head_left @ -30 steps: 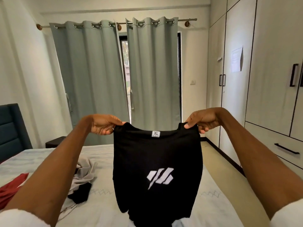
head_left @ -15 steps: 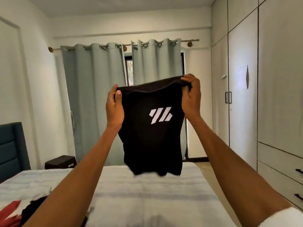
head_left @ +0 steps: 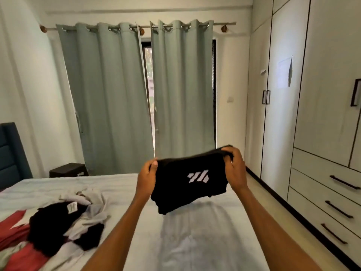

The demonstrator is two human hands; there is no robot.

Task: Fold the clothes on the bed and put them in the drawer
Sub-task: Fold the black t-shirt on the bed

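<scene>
1. So, starting with the biggest thing, the bed (head_left: 205,241) fills the lower half of my view, and the stretch of sheet straight ahead of me is where I judge the fold will be finished.
2. The wardrobe (head_left: 322,94) runs along the 3 o'clock side, and its three drawers (head_left: 332,202) at about 4 o'clock all look closed, so nothing has gone in that I can see.
3. A pile (head_left: 64,222) of loose clothes lies at 8 o'clock on the bed: black, grey-white and red pieces tangled together, none folded. That is most of the work left.
4. The shirt (head_left: 189,182), black with a white logo, hangs in the air over the bed just past centre, at roughly 1 o'clock from the middle of my view. It looks doubled over, since it hangs short, so I judge it partly folded and not yet laid down.
5. My left hand (head_left: 146,177) pinches the shirt's upper left edge, thumb in front.
6. My right hand (head_left: 234,169) clutches the upper right corner, fingers curled round the bunched cloth.
7. Overall I'd call this early: one garment mid-fold, the pile untouched, no drawer opened.
</scene>
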